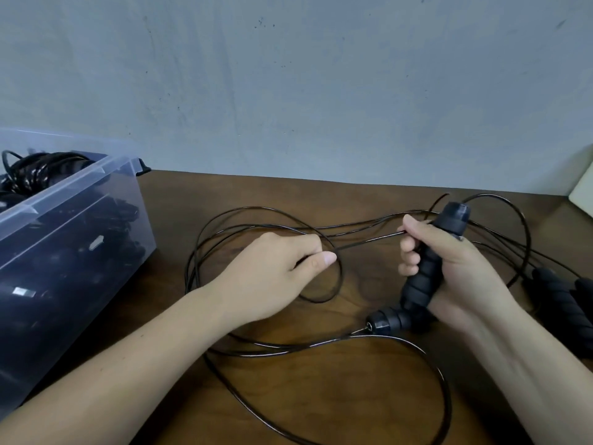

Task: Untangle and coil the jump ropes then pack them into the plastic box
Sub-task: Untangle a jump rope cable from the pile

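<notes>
A thin black jump rope (263, 216) lies in loose loops across the brown table (321, 396). My right hand (449, 268) grips one black foam handle (426, 264) upright, with the rope also caught under its fingers. The second handle (390, 321) lies on the table just below that hand. My left hand (279, 274) pinches a stretch of the rope between thumb and forefinger, pulled taut toward the right hand. The clear plastic box (73, 220) stands at the left, holding several coiled black ropes.
More black foam handles (564, 303) lie at the right edge of the table. A pale object (582, 191) sits at the far right by the grey wall. Rope loops run toward the table's front edge.
</notes>
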`<state>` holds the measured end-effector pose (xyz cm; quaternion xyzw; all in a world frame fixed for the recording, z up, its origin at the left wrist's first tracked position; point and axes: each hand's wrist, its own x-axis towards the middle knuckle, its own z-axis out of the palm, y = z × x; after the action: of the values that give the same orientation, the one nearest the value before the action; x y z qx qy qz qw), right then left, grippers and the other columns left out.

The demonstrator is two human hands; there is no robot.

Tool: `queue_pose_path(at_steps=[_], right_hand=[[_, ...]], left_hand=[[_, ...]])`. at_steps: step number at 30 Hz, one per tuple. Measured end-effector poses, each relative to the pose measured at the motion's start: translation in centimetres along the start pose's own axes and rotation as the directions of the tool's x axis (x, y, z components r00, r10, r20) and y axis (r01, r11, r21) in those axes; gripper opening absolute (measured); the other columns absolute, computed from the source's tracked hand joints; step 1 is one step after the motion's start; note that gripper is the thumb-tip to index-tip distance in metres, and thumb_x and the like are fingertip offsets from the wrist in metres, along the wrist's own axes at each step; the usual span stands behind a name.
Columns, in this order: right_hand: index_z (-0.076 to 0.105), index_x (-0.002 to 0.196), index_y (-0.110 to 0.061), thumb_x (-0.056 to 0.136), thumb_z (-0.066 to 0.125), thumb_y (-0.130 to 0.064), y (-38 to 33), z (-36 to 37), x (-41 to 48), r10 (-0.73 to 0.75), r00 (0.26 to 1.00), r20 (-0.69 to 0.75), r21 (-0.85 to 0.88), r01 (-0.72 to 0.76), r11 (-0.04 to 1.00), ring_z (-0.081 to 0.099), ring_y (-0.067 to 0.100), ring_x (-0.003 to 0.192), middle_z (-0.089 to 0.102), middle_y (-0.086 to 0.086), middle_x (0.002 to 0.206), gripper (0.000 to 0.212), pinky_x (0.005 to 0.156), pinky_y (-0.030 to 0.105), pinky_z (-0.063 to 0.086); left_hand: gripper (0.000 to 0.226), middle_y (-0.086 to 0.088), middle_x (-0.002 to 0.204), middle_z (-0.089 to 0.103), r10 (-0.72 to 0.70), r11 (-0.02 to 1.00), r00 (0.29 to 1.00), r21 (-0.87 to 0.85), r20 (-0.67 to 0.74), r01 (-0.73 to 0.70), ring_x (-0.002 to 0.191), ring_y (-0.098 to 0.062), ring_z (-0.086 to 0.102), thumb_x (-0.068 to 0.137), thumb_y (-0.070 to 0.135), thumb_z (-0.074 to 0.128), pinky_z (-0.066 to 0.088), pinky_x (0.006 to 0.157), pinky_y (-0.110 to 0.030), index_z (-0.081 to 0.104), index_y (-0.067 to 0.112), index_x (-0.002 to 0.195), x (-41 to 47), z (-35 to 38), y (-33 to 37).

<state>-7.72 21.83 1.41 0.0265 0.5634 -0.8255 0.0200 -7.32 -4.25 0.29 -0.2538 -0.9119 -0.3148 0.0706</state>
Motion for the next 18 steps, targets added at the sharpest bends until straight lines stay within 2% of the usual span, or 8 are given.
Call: queue_pose_path(at_steps=[3,7,11,15,18], right_hand=[[0.071,0.098,-0.008,0.094,0.076,-0.027,0.6,0.4,-0.2,0.037,0.999,0.020,-0.023,-0.036,0.999,0.051,0.012,0.061,0.065,0.006,0.082,0.020,0.051,0.021,0.043],[0.069,0.114,0.004,0.091,0.076,-0.024,1.7,1.6,-1.1,0.051,0.988,0.144,-0.135,-0.031,0.990,0.054,0.016,0.062,0.071,0.012,0.085,0.037,0.053,0.025,0.045],[0.071,0.095,0.001,0.094,0.074,-0.015,2.9,2.5,-2.1,0.035,0.972,0.234,-0.220,0.018,0.975,0.057,0.018,0.062,0.067,0.015,0.079,0.016,0.056,0.028,0.047],[0.066,0.087,0.003,0.094,0.075,-0.016,2.6,2.4,-2.2,0.018,0.981,0.195,-0.231,0.028,0.973,0.055,0.017,0.059,0.066,0.013,0.073,0.023,0.056,0.025,0.048],[0.062,0.088,0.000,0.093,0.075,-0.016,1.6,2.1,-1.8,-0.006,0.990,0.143,-0.159,0.029,0.987,0.048,0.018,0.057,0.062,0.012,0.072,0.021,0.055,0.024,0.045]], left_hand=[[0.044,0.005,0.058,0.046,0.006,1.000,1.000,0.029,-0.005,-0.006,0.056,-0.013,0.045,0.109,0.053,0.047,0.037,0.056,-0.033,0.045,0.026,0.074,-0.1,0.1,0.0],[0.041,0.004,0.055,0.045,0.034,0.999,0.999,0.024,0.011,-0.034,0.055,-0.015,0.046,0.109,0.050,0.048,0.033,0.052,-0.030,0.046,0.028,0.074,-0.2,0.8,0.7],[0.037,0.003,0.055,0.046,0.075,0.995,0.997,0.063,0.029,-0.077,0.057,-0.016,0.050,0.110,0.048,0.048,0.031,0.051,-0.029,0.053,0.026,0.080,-0.5,1.7,0.9],[0.036,0.006,0.053,0.043,0.073,0.996,0.997,0.046,0.037,-0.075,0.055,-0.013,0.049,0.109,0.051,0.049,0.028,0.051,-0.026,0.051,0.030,0.079,-0.4,1.3,0.9],[0.037,0.004,0.055,0.045,0.062,0.997,0.998,0.051,0.021,-0.063,0.056,-0.015,0.049,0.109,0.051,0.048,0.031,0.051,-0.026,0.050,0.030,0.079,-0.1,0.8,0.7]])
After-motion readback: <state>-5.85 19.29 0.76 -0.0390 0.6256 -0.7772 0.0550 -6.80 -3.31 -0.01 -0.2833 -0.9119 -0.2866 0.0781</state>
